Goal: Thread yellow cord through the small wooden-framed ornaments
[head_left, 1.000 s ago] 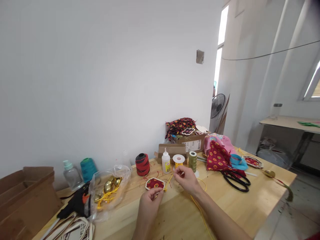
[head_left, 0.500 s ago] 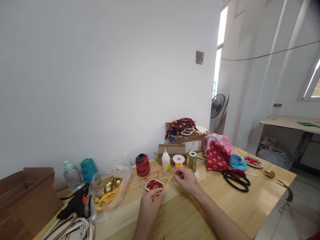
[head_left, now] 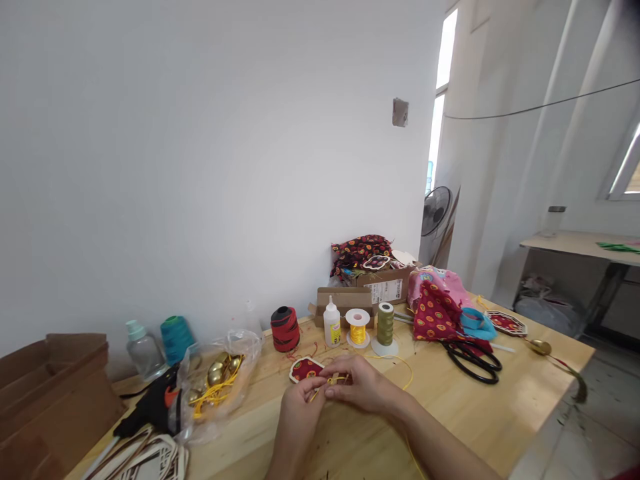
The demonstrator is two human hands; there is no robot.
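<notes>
The white bottle [head_left: 332, 323] stands on the wooden desk [head_left: 360, 443], and both hands are in front of it, on the person's side. The left hand [head_left: 301, 400] has its grip pressed together, pinching the yellow cord [head_left: 411, 374] between thumb and forefinger. The right hand [head_left: 361, 385] meets it closely; its thumb and forefinger curve around the same cord, but whether they pinch it, I cannot tell. A small part of the cord shows between the fingertips, and another part makes a wide curve to the right of the bottle. In front of the bottle and a little to its left lies the red patterned piece [head_left: 303, 369] with pale edge, just behind the left fingers. The yellow spool [head_left: 357, 333] stands just right of the bottle, the green spool [head_left: 385, 325] farther right, and the red-and-black spool [head_left: 285, 331] to its left.
</notes>
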